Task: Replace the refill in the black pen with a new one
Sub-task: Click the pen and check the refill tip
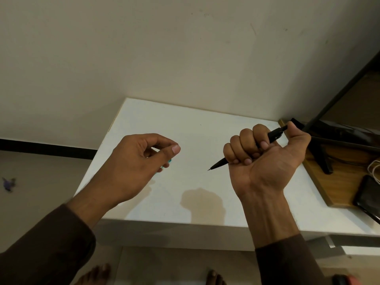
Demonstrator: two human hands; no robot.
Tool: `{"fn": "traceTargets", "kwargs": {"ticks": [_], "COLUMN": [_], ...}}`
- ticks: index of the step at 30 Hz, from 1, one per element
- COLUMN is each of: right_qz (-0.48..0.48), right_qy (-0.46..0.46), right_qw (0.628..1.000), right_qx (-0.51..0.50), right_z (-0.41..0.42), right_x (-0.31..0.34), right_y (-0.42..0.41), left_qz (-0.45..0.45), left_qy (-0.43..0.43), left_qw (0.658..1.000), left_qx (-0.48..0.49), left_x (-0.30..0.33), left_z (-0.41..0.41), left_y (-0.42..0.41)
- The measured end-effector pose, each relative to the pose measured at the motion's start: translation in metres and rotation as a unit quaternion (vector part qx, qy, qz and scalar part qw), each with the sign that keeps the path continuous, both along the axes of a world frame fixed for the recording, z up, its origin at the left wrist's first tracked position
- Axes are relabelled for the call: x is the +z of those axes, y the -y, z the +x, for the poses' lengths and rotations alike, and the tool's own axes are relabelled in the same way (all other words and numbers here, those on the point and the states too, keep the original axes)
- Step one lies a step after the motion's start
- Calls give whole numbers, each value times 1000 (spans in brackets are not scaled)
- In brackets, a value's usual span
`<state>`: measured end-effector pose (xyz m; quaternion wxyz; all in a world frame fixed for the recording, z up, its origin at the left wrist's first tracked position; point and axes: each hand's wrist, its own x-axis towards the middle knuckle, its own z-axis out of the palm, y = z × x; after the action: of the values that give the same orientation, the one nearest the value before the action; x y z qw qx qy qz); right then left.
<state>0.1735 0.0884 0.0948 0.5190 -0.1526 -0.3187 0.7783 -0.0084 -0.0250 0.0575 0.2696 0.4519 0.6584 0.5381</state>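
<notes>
The white table (205, 128) lies under both my hands. Its near edge runs below my wrists, its left edge falls away just beyond my left fingers, and its far edge meets the wall (164, 48) well beyond my fingertips. Between my two hands the white surface is bare, so there is room to move there. To the right of my right fingers the table ends against a wooden board (337, 182), where a black stand (320, 153), a white cable (373, 167) and a dark phone (368, 194) lie.

My right hand (265, 157) is closed as a fist around the black pen (220, 162). The fingers wrap the middle of the barrel, the thin tip points out to the left and down, above the table, and the clip end comes out near my thumb.

My left hand (139, 161) has its fingers curled, thumb near the forefinger. A small teal piece (169, 161) shows just beside these fingertips; I cannot tell whether I hold it or it lies on the table.
</notes>
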Motion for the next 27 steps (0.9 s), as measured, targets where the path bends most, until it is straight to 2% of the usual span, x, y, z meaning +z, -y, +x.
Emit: {"fn": "traceTargets", "kwargs": {"ticks": [27], "right_qz": [2], "right_qy": [5], "right_qw": [1000], "right_qx": [-4], "right_z": [1], "right_x": [1], "right_y": [-1], "left_qz": [-2], "left_qy": [2], "left_qw": [1000], "left_qx": [3], "left_x": [-1], "left_z": [-2], "left_y": [1]}}
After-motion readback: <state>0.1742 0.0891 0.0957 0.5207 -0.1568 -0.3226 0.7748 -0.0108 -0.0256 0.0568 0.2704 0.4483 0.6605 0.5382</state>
